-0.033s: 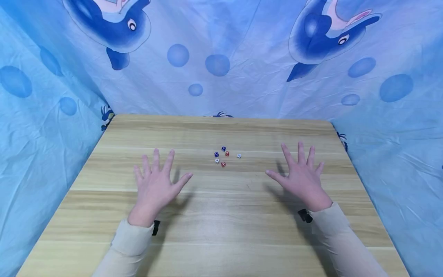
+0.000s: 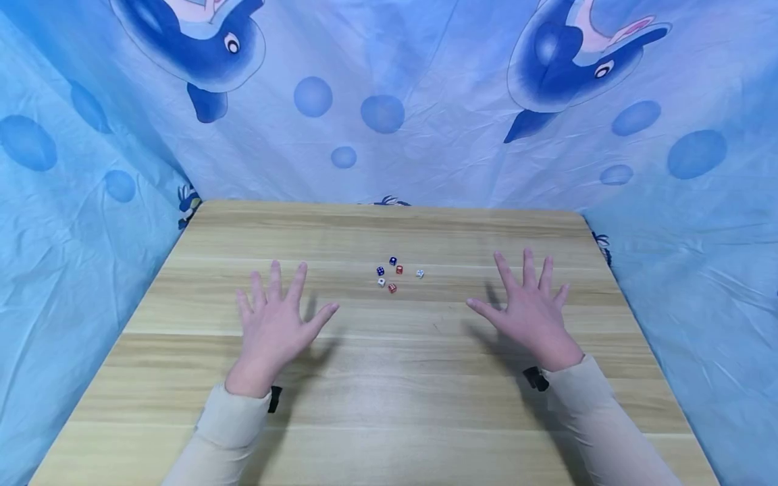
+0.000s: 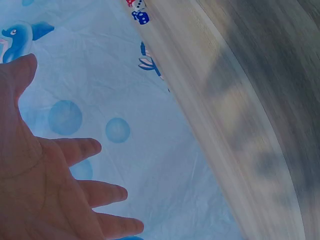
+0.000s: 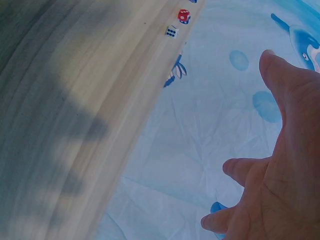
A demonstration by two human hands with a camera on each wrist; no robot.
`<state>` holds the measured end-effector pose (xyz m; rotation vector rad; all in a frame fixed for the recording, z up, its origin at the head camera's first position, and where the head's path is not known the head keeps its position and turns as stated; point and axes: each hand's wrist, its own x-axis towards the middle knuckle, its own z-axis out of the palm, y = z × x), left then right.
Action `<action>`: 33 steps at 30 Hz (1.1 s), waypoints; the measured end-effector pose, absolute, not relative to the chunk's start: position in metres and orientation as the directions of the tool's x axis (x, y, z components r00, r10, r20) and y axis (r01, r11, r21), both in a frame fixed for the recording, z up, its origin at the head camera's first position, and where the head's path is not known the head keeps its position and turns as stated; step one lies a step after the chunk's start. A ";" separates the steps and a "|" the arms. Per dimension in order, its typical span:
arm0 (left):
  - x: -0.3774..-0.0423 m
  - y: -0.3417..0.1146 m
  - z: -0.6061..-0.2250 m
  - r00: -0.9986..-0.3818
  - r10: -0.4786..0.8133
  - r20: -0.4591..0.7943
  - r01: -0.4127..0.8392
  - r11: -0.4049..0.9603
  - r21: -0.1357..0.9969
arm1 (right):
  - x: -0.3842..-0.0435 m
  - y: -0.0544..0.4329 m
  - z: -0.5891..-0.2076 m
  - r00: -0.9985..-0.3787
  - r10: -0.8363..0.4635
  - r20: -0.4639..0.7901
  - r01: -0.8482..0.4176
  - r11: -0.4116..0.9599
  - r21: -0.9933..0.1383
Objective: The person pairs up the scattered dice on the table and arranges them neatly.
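Several small dice lie in a loose cluster on the wooden table, in the middle of the head view. Two are blue, a farther blue die (image 2: pixel 393 260) and a nearer blue die (image 2: pixel 380 271). Two are red, a red die (image 2: pixel 399 269) and another red die (image 2: pixel 392 288) closer to me. A white die (image 2: pixel 381 282) sits at the left, and a second white die (image 2: pixel 420 273) lies apart at the right. My left hand (image 2: pixel 276 331) hovers left of the dice with fingers spread, holding nothing. On the other side, my right hand (image 2: pixel 531 317) is likewise spread and bare.
The wooden table (image 2: pixel 389 378) has light and dark grain bands. Behind it and along both sides hangs a blue curtain (image 2: pixel 437 162) printed with dolphins and bubbles. Black straps (image 2: pixel 535 379) show at the wrists, and both hands cast shadows on the tabletop.
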<state>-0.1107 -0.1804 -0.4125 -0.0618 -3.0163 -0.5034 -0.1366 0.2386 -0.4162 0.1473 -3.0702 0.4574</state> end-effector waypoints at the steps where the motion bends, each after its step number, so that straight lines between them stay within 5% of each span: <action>1: -0.111 -0.180 -0.413 -0.996 0.026 0.090 0.054 0.945 0.322 | -0.137 0.239 -0.416 -0.995 -0.088 0.044 -0.097 0.952 -0.290; 10: -0.122 -0.171 -0.412 -0.993 0.092 0.069 0.112 0.915 0.388 | -0.138 0.241 -0.418 -0.995 -0.093 0.045 -0.103 0.939 -0.327; 23: -0.153 -0.157 -0.429 -0.965 0.244 0.098 0.249 0.724 0.643 | -0.146 0.235 -0.421 -0.979 -0.189 0.080 -0.205 0.876 -0.437; 33: -0.174 -0.134 -0.443 -0.973 0.228 0.028 0.182 0.691 0.699 | -0.153 0.212 -0.421 -0.973 -0.220 0.066 -0.220 0.808 -0.547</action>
